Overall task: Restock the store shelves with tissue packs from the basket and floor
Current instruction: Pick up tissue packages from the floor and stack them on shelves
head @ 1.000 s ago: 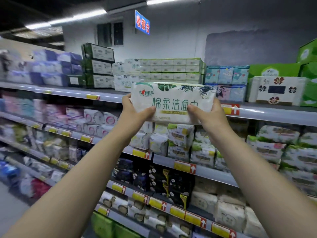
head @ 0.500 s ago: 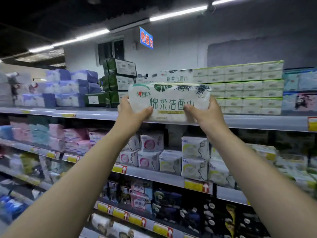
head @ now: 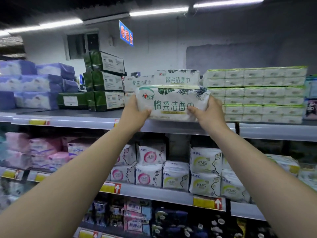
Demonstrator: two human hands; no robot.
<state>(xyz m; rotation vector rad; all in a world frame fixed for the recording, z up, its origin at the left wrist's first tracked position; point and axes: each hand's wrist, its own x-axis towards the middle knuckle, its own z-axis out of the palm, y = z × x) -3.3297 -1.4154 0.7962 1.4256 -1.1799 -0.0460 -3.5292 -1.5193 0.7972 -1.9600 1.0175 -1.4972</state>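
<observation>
Since it's wide and squishy, both hands, left hand [head: 137, 110] and right hand [head: 208, 111], pinch the tissue pack [head: 172, 102] by its ends, fingers wrapped, mid-frame over the top shelf [head: 68, 117] edge.

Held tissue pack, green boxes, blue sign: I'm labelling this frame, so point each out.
Held tissue pack [head: 173, 104], head view, printed front.
Green boxes [head: 104, 81], head view, middle box.
Blue sign [head: 126, 33], head view, centre.

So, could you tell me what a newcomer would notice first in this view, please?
A white leaf-printed tissue pack, centre frame, is gripped by the left hand and right hand at the top shelf. Matching packs sit behind it; a blue sign hangs above.
</observation>
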